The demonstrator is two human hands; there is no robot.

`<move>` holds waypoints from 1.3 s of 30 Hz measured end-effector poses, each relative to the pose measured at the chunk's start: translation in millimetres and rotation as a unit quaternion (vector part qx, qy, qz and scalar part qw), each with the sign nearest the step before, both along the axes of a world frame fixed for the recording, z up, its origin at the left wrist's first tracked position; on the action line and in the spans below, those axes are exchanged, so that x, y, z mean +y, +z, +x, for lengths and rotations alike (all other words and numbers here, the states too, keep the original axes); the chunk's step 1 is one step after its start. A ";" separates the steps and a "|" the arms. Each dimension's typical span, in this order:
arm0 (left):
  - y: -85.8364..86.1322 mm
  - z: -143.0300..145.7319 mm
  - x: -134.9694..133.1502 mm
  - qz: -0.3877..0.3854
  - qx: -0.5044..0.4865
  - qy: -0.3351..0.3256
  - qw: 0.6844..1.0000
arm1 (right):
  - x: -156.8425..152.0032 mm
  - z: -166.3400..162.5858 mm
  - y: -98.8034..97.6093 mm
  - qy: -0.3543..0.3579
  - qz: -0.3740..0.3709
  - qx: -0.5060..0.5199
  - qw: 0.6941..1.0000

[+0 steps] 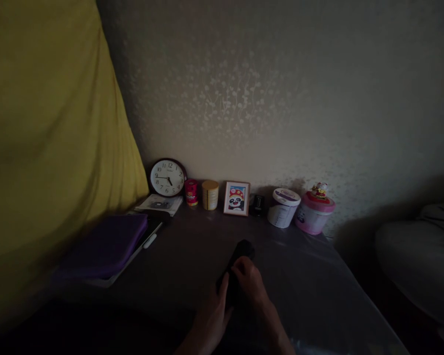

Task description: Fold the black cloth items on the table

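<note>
In the lower middle of the head view, a long black object (pixel 244 248) slants up and to the right, shaped somewhat like a folded umbrella; the dim light hides its details. My left hand (pixel 215 310) is wrapped round its lower part, the thumb lying along its side. From the right, my right hand (pixel 248 280) pinches at its upper middle with thumb and forefinger together. Whatever small part those fingertips hold cannot be made out. The object's lower end is lost in shadow between my hands.
Against the wall, the dark table (pixel 192 251) bears a clock (pixel 167 177), red can (pixel 191 193), yellow canister (pixel 210 195), framed panda picture (pixel 237 198), white tub (pixel 283 208) and pink tub (pixel 314 214) with a figurine. At left lies a purple case (pixel 103 246) near a yellow curtain (pixel 59 138).
</note>
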State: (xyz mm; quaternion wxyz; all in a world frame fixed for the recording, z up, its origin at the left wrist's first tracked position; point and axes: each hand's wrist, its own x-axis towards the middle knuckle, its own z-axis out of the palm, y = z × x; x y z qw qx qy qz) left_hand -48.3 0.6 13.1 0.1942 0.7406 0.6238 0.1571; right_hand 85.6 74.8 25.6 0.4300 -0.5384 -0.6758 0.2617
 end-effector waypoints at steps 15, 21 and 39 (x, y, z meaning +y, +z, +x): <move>7.6 -11.5 -9.3 -0.014 0.011 0.011 1.000 | -8.4 9.3 1.2 0.037 0.008 0.072 0.997; -2.3 -22.7 -23.2 -0.019 -0.027 0.010 0.999 | -1.0 33.4 -3.6 -0.058 -0.063 0.170 0.982; -9.6 -16.8 -24.6 0.110 0.061 -0.030 0.992 | 10.8 -12.5 11.7 0.158 0.057 -0.101 0.981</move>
